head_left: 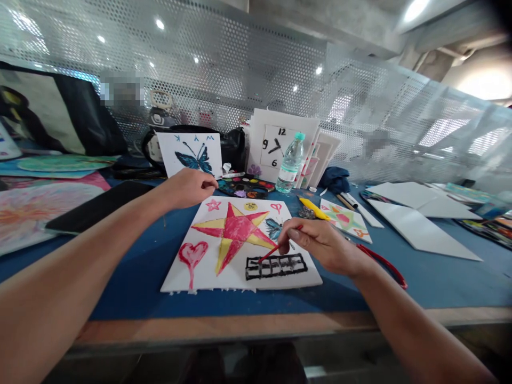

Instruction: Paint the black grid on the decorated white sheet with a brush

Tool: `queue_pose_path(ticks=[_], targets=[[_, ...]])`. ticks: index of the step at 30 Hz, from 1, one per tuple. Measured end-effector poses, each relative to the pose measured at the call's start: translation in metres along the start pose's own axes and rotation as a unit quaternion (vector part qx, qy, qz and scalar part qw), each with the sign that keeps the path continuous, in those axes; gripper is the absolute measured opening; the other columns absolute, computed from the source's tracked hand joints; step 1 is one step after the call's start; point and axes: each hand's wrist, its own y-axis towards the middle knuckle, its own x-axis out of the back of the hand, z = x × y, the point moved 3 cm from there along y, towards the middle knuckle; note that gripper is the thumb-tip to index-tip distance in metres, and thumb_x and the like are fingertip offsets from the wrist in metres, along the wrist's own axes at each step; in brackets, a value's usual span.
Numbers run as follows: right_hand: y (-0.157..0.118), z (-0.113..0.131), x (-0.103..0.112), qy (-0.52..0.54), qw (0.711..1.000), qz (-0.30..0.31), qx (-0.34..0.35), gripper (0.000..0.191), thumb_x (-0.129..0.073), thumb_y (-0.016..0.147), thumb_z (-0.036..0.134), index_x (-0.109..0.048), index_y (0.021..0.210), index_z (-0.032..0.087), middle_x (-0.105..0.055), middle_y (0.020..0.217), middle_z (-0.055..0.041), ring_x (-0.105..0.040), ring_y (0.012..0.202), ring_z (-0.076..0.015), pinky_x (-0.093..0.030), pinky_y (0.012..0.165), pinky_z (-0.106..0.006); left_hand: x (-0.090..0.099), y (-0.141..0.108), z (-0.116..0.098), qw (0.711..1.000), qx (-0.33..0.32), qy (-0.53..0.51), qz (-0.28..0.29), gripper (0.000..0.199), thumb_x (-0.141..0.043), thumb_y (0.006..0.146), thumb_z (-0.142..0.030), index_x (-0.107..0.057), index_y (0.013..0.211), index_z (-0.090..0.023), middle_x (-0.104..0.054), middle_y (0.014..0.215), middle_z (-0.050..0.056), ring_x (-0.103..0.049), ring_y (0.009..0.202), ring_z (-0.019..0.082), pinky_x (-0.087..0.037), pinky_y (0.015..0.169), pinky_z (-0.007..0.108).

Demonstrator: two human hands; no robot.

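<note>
My right hand pinches a thin red-handled paintbrush. Its tip is at a black painted grid on the lower right of a white board. Also painted on this board are a large red and yellow star, hearts, a small star, a yellow circle and a blue butterfly. Beyond the board's upper left corner is my left hand, its fingers curled; whatever they may hold is hidden. Right behind it, a white card with a blue butterfly stands upright; I cannot tell whether the hand touches it. A paint palette lies beside the left hand.
A water bottle stands behind the board, before upright boards. To the right lie a yellow tube, a small painted card, a red curved strip and white panels. A black tablet-like slab lies left.
</note>
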Motion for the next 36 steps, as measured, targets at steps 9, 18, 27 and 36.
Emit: queue_pose_path(ticks=[9, 18, 27, 36], targets=[[-0.0026, 0.0018, 0.0036, 0.010, 1.000, -0.009, 0.014, 0.027, -0.040, 0.100, 0.030, -0.063, 0.093, 0.017, -0.065, 0.086, -0.0050, -0.063, 0.081, -0.0137, -0.050, 0.075, -0.027, 0.0015, 0.0003, -0.0022, 1.000, 0.017, -0.007, 0.019, 0.038, -0.043, 0.081, -0.033, -0.074, 0.100, -0.022, -0.074, 0.094, 0.004, -0.067, 0.085, 0.021, -0.046, 0.080, 0.028], [-0.0033, 0.0005, 0.0037, 0.016, 1.000, -0.011, 0.000, 0.029, -0.040, 0.100, 0.033, -0.063, 0.093, 0.017, -0.066, 0.085, -0.0051, -0.064, 0.081, -0.0141, -0.050, 0.074, -0.028, 0.0019, 0.0003, -0.0042, 0.999, 0.026, -0.002, 0.024, 0.040, -0.044, 0.081, -0.033, -0.075, 0.102, -0.021, -0.074, 0.093, 0.005, -0.067, 0.084, 0.021, -0.046, 0.083, 0.029], [-0.0018, 0.0016, 0.0020, 0.001, 1.000, -0.021, 0.003, 0.028, -0.040, 0.100, 0.030, -0.062, 0.091, 0.016, -0.066, 0.083, -0.0050, -0.063, 0.080, -0.0137, -0.051, 0.074, -0.027, 0.0015, 0.0000, -0.0026, 0.999, 0.022, 0.007, 0.027, 0.043, -0.042, 0.080, -0.035, -0.075, 0.103, -0.020, -0.075, 0.095, 0.004, -0.067, 0.082, 0.020, -0.046, 0.081, 0.027], [-0.0029, 0.0027, 0.0048, 0.019, 1.000, -0.010, 0.008, 0.028, -0.041, 0.101, 0.031, -0.062, 0.092, 0.014, -0.064, 0.084, -0.0049, -0.062, 0.080, -0.0134, -0.049, 0.075, -0.028, 0.0054, -0.0011, -0.0071, 0.999, 0.017, 0.011, 0.041, 0.049, -0.038, 0.080, -0.040, -0.074, 0.105, -0.017, -0.074, 0.097, 0.006, -0.066, 0.085, 0.022, -0.046, 0.084, 0.029]])
